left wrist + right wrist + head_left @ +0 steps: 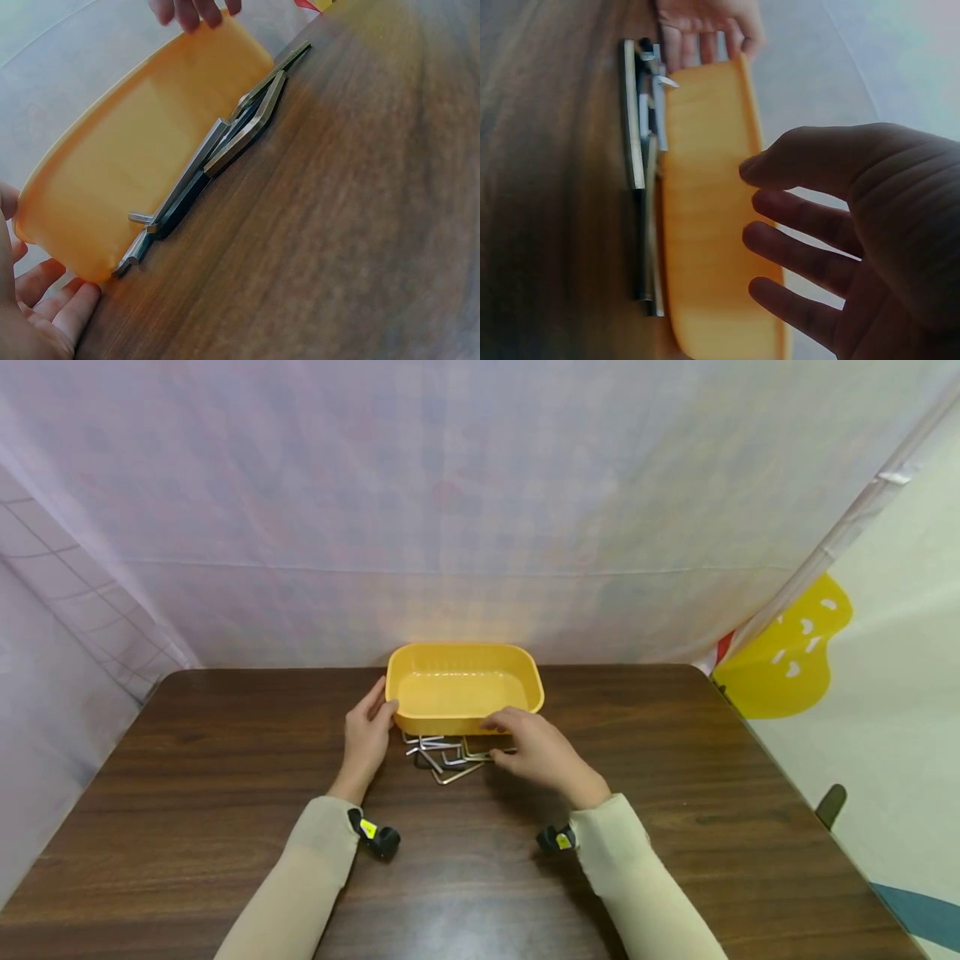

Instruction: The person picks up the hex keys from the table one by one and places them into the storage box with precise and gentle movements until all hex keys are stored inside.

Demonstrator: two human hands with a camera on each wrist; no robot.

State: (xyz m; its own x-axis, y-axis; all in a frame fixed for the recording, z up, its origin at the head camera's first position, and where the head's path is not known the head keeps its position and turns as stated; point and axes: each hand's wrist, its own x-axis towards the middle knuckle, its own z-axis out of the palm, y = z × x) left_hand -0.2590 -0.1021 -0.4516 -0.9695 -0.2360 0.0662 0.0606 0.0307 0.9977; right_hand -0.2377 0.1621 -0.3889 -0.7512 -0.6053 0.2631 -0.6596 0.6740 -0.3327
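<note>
Hex keys [236, 148] are heaped beside a yellow tray [459, 696] near the far edge of the table [712, 827]. Above their right end, the right hand [542, 752] is held loosely spread, empty; a pick-up is seemingly attempted, a pinch called for. The tray's left end is touched by the left hand [365, 745].

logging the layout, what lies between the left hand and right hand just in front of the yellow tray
Overlapping L-shaped hex keys, on the table along the tray's near side; the head view shows this.
</note>
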